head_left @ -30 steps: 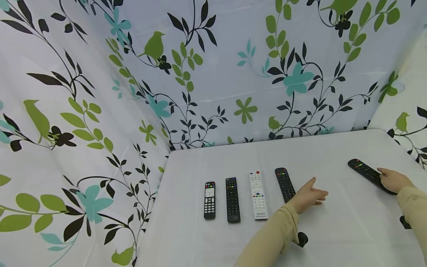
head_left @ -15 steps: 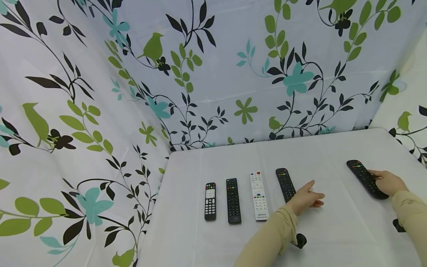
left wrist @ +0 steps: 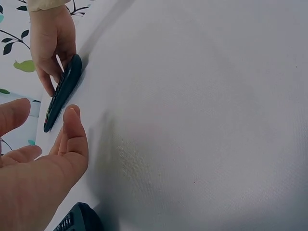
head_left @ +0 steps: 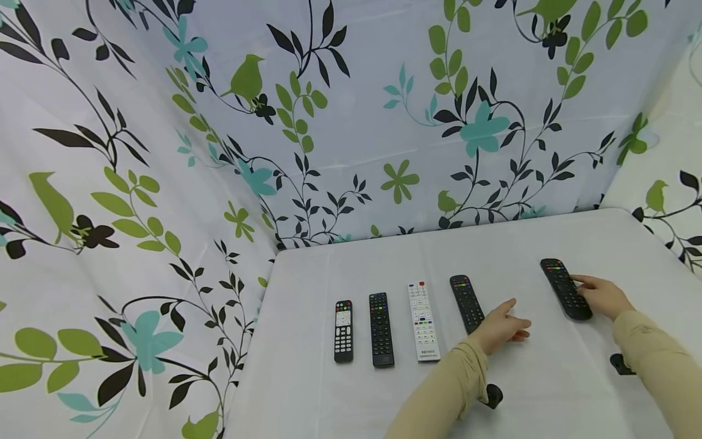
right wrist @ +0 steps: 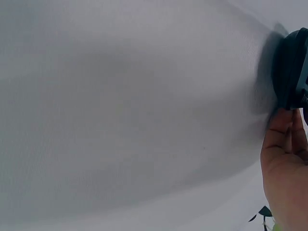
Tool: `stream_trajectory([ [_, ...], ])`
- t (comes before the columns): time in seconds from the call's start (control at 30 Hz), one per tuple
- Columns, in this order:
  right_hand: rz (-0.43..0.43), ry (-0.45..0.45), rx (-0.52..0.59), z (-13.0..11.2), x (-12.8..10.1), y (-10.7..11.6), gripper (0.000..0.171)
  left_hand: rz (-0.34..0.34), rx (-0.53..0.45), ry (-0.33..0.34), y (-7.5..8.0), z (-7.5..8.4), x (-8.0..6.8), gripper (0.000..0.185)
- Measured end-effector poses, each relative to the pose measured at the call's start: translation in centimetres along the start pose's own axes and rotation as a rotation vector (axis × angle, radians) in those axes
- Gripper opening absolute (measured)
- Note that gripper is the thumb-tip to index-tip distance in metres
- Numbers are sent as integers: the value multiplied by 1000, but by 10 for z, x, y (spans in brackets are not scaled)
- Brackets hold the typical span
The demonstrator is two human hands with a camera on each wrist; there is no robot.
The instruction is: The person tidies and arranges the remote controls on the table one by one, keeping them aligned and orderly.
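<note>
My right hand (head_left: 603,297) grips the near end of a black remote (head_left: 565,288) lying on the white table (head_left: 548,378), right of a row of remotes. In the left wrist view its fingers (left wrist: 45,77) and thumb pinch the remote (left wrist: 62,91) by its sides. The right wrist view shows only the remote's end (right wrist: 293,67) at my fingertips (right wrist: 284,139). My left hand (head_left: 501,329) rests flat and relaxed on the table, holding nothing, just right of the row's fourth remote, a black one (head_left: 467,303).
The row runs left from there: a white remote (head_left: 423,320), a black one (head_left: 381,329) and a short black one (head_left: 343,330). Floral curtain walls (head_left: 356,122) close in the back and left. A black wrist mount (head_left: 493,395) hangs under my left sleeve.
My right hand has slid the black remote leftward across the table, toward the row, and turned it closer to parallel with the others. The left hand has barely moved.
</note>
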State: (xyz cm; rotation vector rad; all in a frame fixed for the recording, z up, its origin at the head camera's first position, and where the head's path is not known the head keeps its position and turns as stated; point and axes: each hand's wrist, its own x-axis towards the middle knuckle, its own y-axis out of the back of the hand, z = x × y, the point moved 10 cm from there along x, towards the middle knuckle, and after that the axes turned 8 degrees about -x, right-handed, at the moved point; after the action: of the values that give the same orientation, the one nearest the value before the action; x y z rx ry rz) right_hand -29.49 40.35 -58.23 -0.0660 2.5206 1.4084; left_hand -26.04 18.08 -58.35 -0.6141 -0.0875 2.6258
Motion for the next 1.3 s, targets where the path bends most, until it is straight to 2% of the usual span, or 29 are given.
stream_trajectory([
  [0.1, -1, 9, 32, -11, 1, -5, 51, 9, 32, 0, 0, 3, -2, 55],
  [0.37, 0, 54, 85, -30, 4, -22, 53, 111, 150, 13, 7, 1, -4, 49],
  [0.63, -30, 90, 96, -40, 2, -28, 58, 133, 187, 22, 8, -5, -3, 49],
  [0.93, -73, 104, 116, -50, 2, -35, 57, 164, 138, 3, 9, -3, 0, 52],
  [1.17, -106, 129, 102, -61, 1, -40, 56, 178, 265, 4, 8, 1, -1, 52],
  [1.3, -126, 148, 115, -68, 0, -43, 56, 175, 290, -5, 8, 2, -2, 54],
])
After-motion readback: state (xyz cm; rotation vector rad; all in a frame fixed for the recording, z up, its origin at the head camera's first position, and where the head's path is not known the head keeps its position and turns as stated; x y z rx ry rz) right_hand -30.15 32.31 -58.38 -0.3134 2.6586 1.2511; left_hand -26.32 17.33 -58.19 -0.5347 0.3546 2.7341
